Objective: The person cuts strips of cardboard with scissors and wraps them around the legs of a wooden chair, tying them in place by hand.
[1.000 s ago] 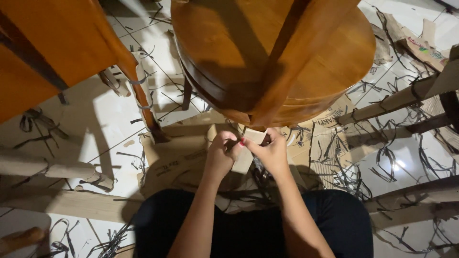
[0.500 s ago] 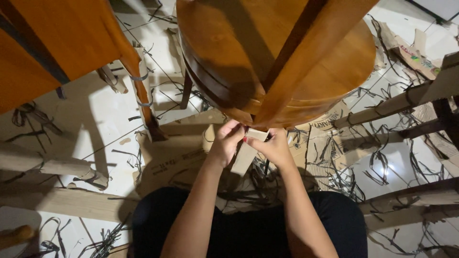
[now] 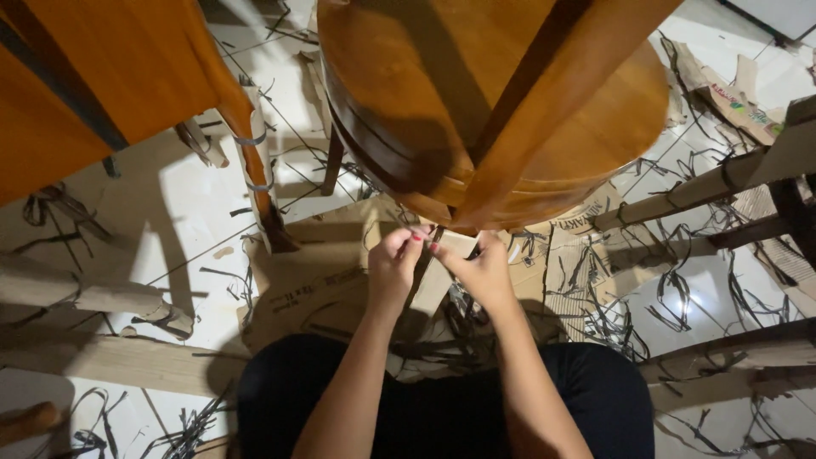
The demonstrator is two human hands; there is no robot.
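Note:
A round wooden stool (image 3: 544, 127) fills the upper middle of the head view, with one of its legs (image 3: 544, 93) slanting toward me. My left hand (image 3: 393, 265) and my right hand (image 3: 478, 270) meet just below the stool's rim, where the leg joins it. Both pinch a pale cardboard wrapping piece (image 3: 440, 285) that hangs down between them. The fingertips of the two hands nearly touch. My dark-clothed legs (image 3: 442, 408) are below, on the floor.
An orange-brown wooden panel (image 3: 93, 76) stands at upper left. Cardboard-wrapped wooden legs (image 3: 705, 191) lie at right, others (image 3: 85, 293) at left. Flat cardboard (image 3: 323, 280) and several cut black straps (image 3: 680, 289) litter the white tiled floor.
Both hands have moved up a little to the stool's rim and drawn closer together on the cardboard piece. The view has shifted slightly.

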